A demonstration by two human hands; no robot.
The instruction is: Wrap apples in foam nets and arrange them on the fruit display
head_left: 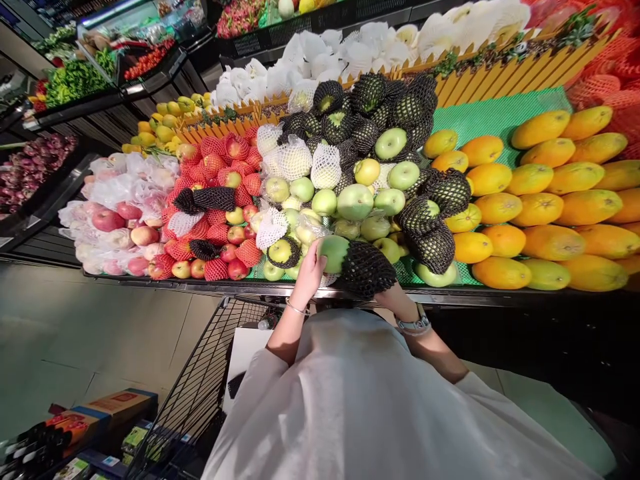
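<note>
My left hand (310,272) grips the bare end of a large smooth green fruit (333,254), thumb along its near side. A black foam net sleeve (369,268) covers the fruit's other end. My right hand (392,297) holds that netted end from below and behind; most of its fingers are hidden by the net. Both hands are just above the front edge of the fruit display. Close behind the held fruit lie loose green fruits (355,202), some in white foam nets (326,167). More fruits in black nets (434,250) lie to the right.
Orange papayas (547,241) fill the right side. Red-netted apples (216,225) and bagged pink apples (107,220) lie left. A low yellow picket fence (510,70) divides the display. A wire shopping cart (193,380) stands by my left side; boxes (117,407) are on the floor.
</note>
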